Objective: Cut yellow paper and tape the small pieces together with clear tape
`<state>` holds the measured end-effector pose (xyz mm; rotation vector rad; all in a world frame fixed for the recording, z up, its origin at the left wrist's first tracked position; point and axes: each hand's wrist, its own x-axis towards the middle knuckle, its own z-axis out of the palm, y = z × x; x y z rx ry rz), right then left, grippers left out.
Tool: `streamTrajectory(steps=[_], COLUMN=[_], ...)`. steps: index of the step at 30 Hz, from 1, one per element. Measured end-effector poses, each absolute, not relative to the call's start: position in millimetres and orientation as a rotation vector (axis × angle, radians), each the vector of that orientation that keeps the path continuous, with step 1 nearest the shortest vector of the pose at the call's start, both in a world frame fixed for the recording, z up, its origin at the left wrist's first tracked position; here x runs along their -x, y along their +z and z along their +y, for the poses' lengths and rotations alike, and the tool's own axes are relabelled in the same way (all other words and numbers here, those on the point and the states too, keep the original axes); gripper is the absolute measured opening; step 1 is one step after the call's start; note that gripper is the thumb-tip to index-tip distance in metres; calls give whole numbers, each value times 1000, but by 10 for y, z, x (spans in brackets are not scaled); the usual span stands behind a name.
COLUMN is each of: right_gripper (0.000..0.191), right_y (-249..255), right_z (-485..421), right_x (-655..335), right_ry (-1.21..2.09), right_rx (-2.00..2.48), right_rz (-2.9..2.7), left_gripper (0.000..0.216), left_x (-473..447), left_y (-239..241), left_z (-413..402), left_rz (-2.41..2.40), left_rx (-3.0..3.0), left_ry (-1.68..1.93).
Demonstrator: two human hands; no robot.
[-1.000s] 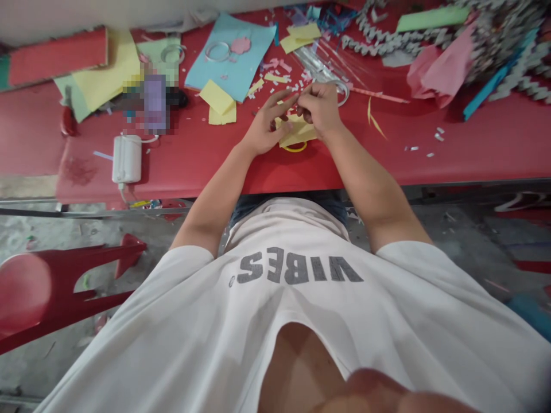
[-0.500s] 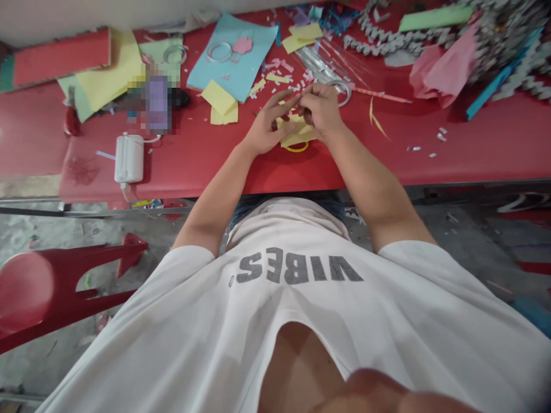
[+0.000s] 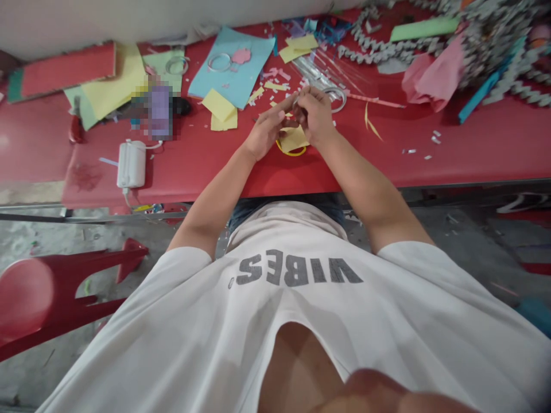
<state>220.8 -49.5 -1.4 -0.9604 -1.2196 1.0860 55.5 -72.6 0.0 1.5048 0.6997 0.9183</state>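
Observation:
My left hand (image 3: 267,131) and my right hand (image 3: 315,116) meet above the red tabletop, fingertips touching. The right fingers are closed in a pinch. The left fingers reach across to them, pressed together. Whatever lies between the fingertips is too small and hidden to name. Just below the hands is a piece of yellow paper (image 3: 294,139), with a yellow ring (image 3: 296,153) partly under it. A silver ring (image 3: 343,102) lies behind my right hand, partly covered by it.
Paper scraps surround a blue sheet (image 3: 202,80) and folded yellow paper (image 3: 220,109). At left sits a white power bank (image 3: 131,164) with a cable. A striped stick (image 3: 374,100), pink crumpled paper (image 3: 437,80) and grey garlands (image 3: 365,54) lie right. A red stool (image 3: 26,292) stands below.
The left fingers have drawn closer together, and the left thumb has lifted off the yellow paper. More of the yellow ring shows. The view has shifted slightly.

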Motion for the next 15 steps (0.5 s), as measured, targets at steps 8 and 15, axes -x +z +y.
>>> streamTrajectory(steps=[8,15], right_gripper=[44,25], right_y=[33,77], right_z=[-512,-566], right_x=[-2202,-2253], right_ry=[1100,1089], right_rx=[934,1021], right_rz=[-1276,-1282], left_gripper=[90,82], left_x=[-541,-510], left_y=[-42,-161], left_z=[-681,-568], left_rz=[720,725], left_rx=[-1578,-1681], left_ry=[1013,1044])
